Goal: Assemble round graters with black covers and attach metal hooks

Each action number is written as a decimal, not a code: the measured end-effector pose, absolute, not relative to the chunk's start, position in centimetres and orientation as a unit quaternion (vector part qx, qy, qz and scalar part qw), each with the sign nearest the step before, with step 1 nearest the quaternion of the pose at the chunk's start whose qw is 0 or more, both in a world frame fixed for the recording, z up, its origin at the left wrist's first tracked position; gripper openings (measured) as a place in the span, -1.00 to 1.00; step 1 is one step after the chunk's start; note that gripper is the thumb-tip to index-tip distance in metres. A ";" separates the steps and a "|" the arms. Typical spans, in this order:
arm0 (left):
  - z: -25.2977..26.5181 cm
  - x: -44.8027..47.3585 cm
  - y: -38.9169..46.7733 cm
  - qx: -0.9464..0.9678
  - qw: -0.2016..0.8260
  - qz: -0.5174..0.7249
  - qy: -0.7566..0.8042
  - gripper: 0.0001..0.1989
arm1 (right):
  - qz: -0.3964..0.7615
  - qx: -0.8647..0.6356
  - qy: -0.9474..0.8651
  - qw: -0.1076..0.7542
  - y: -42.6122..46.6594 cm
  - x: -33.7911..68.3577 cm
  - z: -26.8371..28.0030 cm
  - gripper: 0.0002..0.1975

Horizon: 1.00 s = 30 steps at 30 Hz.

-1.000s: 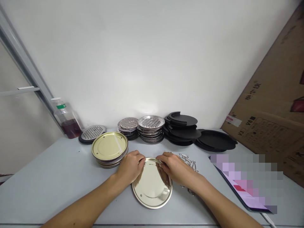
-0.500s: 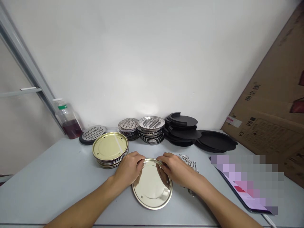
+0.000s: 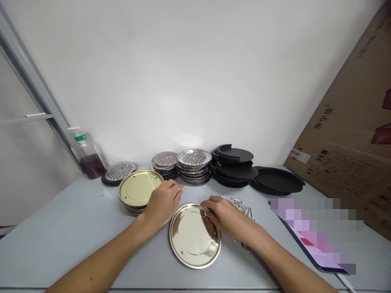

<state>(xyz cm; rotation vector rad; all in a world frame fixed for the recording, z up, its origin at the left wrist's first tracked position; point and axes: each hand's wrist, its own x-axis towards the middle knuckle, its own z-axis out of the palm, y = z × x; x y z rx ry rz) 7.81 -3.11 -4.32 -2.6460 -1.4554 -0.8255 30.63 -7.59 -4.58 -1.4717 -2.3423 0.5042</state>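
Your right hand (image 3: 224, 215) pinches the plate (image 3: 193, 240) at one o'clock — seemingly to steady it — while your left hand (image 3: 163, 199), loosely curled and gripping nothing, hangs off eleven o'clock.

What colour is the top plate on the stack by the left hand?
The top plate is pale gold; it shows in the head view.

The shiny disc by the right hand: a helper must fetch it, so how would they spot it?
On the grey table, look at the middle, near the front edge. The shiny disc lies there, the right hand at its far rim. Unlike the yellowish stack on the left, it is mirror-bright.
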 end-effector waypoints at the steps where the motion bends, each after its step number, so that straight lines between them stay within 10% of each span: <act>1: -3.6 7.8 -2.7 -0.838 0.028 -0.261 -0.478 -0.79 | 0.176 -0.514 -0.823 0.164 -7.6 30.7 -4.6 -0.78; 14: 0.6 6.1 5.2 -0.778 0.115 -0.212 -0.581 -0.80 | 0.183 -0.500 -0.830 0.165 -7.8 30.7 -4.6 -0.74; 20: 0.4 6.1 5.5 -0.785 0.120 -0.190 -0.577 -0.89 | 0.278 -0.434 -0.851 0.104 -9.2 29.8 -4.7 0.01; 30: 2.6 4.9 4.4 -0.795 0.108 -0.226 -0.553 -0.92 | 0.287 -0.428 -0.852 0.096 -9.2 29.8 -4.7 -0.04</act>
